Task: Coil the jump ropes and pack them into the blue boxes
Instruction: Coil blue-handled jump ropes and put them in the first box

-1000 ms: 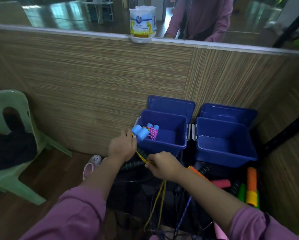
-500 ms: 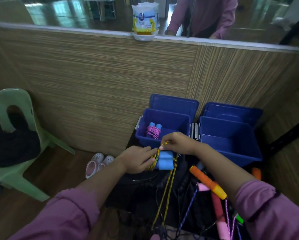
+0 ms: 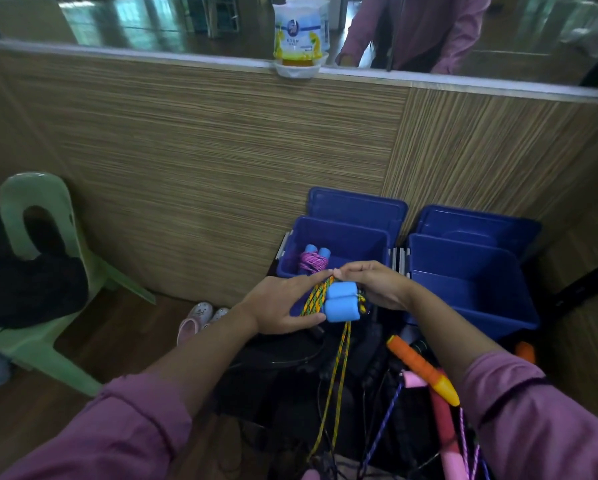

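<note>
Your left hand (image 3: 280,306) cradles the two blue foam handles (image 3: 340,303) side by side, fingers curled under the yellow-green rope (image 3: 316,297) wound beside them. Your right hand (image 3: 373,284) pinches the rope at the top of the wrap, fingertips meeting the left's, just over the near rim of the left blue box (image 3: 346,237). Loose rope (image 3: 335,379) hangs down from the bundle, so coiling looks unfinished. Keep the handles parallel, lay each turn snug against the last, and hold tension with the pinch. A coiled pink rope (image 3: 312,262) already sits in that box's left corner; the right blue box (image 3: 470,282) shows no rope. Other ropes (image 3: 422,370) lie tangled below; keep the tail clear of them.
</note>
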The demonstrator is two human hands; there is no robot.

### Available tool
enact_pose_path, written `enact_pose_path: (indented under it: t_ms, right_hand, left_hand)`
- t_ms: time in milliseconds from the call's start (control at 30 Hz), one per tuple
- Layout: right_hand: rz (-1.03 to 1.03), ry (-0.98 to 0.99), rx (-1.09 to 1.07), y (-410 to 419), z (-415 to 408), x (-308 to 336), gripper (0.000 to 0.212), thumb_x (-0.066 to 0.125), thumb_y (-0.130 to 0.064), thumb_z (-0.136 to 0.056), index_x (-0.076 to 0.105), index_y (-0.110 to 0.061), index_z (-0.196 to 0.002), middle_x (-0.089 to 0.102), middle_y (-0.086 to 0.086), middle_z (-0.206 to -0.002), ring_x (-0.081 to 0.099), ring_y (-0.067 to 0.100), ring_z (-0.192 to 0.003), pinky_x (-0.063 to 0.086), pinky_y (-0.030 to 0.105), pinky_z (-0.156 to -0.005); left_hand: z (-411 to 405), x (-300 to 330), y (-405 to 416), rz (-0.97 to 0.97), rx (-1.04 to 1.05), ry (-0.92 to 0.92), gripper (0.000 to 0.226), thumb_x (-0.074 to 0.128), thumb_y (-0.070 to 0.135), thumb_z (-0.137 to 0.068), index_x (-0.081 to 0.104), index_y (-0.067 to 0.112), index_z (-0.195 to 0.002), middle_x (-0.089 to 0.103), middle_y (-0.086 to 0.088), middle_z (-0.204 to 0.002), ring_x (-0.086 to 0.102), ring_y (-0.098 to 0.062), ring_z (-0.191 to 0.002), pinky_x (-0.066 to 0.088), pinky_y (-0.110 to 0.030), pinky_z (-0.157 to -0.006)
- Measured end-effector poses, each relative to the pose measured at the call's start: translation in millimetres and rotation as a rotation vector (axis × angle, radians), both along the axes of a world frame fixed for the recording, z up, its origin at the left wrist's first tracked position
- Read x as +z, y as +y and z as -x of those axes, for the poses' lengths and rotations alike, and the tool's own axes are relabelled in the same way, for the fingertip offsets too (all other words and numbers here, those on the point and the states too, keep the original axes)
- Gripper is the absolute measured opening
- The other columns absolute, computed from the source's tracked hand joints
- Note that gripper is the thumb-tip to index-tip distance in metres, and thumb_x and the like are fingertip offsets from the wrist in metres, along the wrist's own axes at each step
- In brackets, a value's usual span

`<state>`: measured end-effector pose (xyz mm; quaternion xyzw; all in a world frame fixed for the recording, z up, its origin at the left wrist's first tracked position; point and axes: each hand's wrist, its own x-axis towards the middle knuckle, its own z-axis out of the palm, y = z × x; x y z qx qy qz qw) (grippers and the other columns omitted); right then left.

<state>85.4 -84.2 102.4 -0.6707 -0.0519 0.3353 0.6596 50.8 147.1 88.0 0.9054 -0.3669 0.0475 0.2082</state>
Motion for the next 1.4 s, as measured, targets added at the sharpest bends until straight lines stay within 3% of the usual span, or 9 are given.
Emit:
enact_pose_path:
  t_ms: [200,300,467,600,733,1033,1200,1300,1400]
  right_hand:
    - [-0.114,0.148,-0.146,2,7,-18,0.031,0.042,-0.019,-0.100,0.058,0.001,-0.119,0.067,0.011,-0.099,0.064,0.019,-0.087,0.053,0.030,-0.079]
    - [-0.089,0.175,-0.177,14,17,-29,0.024,0.039,-0.015,-0.099,0.060,-0.005,-0.105,0.054,-0.001,-0.065,0.051,0.011,-0.062,0.048,0.028,-0.070]
    - [0.055,0.154,-0.085,47,48,-49,0.037,0.040,-0.042,-0.099,0.052,-0.017,-0.075,0.060,0.008,-0.071,0.061,0.020,-0.069,0.051,0.033,-0.074]
    - [0.159,0.125,-0.037,59,63,-48,0.037,0.029,-0.033,-0.104,0.046,-0.016,-0.076,0.057,0.008,-0.068,0.065,0.019,-0.067,0.048,0.017,-0.054]
    - [0.230,-0.018,-0.030,62,64,-43,0.036,0.034,-0.027,-0.104,0.049,-0.012,-0.075,0.051,0.005,-0.059,0.057,0.016,-0.053,0.047,0.019,-0.054]
    - [0.551,-0.377,0.144,53,41,-14,0.030,0.051,-0.029,-0.095,0.059,-0.025,-0.066,0.053,-0.001,-0.063,0.046,0.004,-0.047,0.038,0.025,-0.053]
    - [0.716,-0.549,0.256,41,21,1,0.017,0.057,-0.025,-0.091,0.070,-0.015,-0.087,0.061,0.003,-0.077,0.053,0.016,-0.073,0.043,0.029,-0.068]
    - [0.702,-0.620,0.274,27,6,-3,0.016,0.058,-0.027,-0.091,0.069,-0.015,-0.089,0.068,0.008,-0.082,0.059,0.020,-0.079,0.048,0.034,-0.075]
    - [0.631,-0.646,0.325,16,-4,-9,0.012,0.061,-0.028,-0.091,0.069,-0.019,-0.088,0.066,-0.004,-0.079,0.055,0.007,-0.074,0.047,0.034,-0.076]
  left_hand:
    - [-6,-3,2,0.109,0.006,-0.011,0.059,0.044,0.059,-0.090,0.031,0.037,-0.144,0.060,0.007,-0.098,0.061,-0.012,-0.082,0.049,-0.030,-0.070]
    - [-11,-5,3,0.218,0.132,-0.015,0.060,0.043,0.060,-0.087,0.035,0.035,-0.141,0.063,0.005,-0.121,0.064,-0.017,-0.100,0.049,-0.028,-0.080]
    - [-24,-5,-1,0.265,0.450,-0.016,0.069,0.033,0.069,-0.081,0.041,0.030,-0.137,0.062,0.007,-0.125,0.060,-0.018,-0.110,0.045,-0.030,-0.077]
    - [-33,-13,2,0.213,0.741,0.003,0.062,0.038,0.065,-0.085,0.039,0.030,-0.136,0.066,-0.003,-0.116,0.062,-0.028,-0.105,0.046,-0.036,-0.078]
    - [-38,-20,4,0.052,0.870,0.053,0.060,0.038,0.062,-0.091,0.034,0.028,-0.140,0.061,-0.007,-0.119,0.062,-0.032,-0.102,0.046,-0.039,-0.079]
    - [-31,-40,3,-0.395,0.635,0.018,0.065,0.025,0.068,-0.089,0.031,0.035,-0.145,0.056,-0.006,-0.119,0.063,-0.030,-0.100,0.046,-0.034,-0.075]
    - [-16,-53,12,-0.333,0.360,-0.196,0.059,0.035,0.064,-0.080,0.068,0.029,-0.114,0.065,-0.002,-0.075,0.062,-0.023,-0.050,0.043,-0.025,-0.042]
    - [-11,-52,18,-0.287,0.185,-0.108,0.060,0.033,0.064,-0.085,0.064,0.029,-0.123,0.065,0.000,-0.079,0.064,-0.020,-0.058,0.043,-0.025,-0.047]
    - [-6,-42,20,-0.221,0.064,0.024,0.065,0.030,0.062,-0.087,0.052,0.027,-0.136,0.065,-0.002,-0.092,0.064,-0.021,-0.078,0.043,-0.029,-0.063]
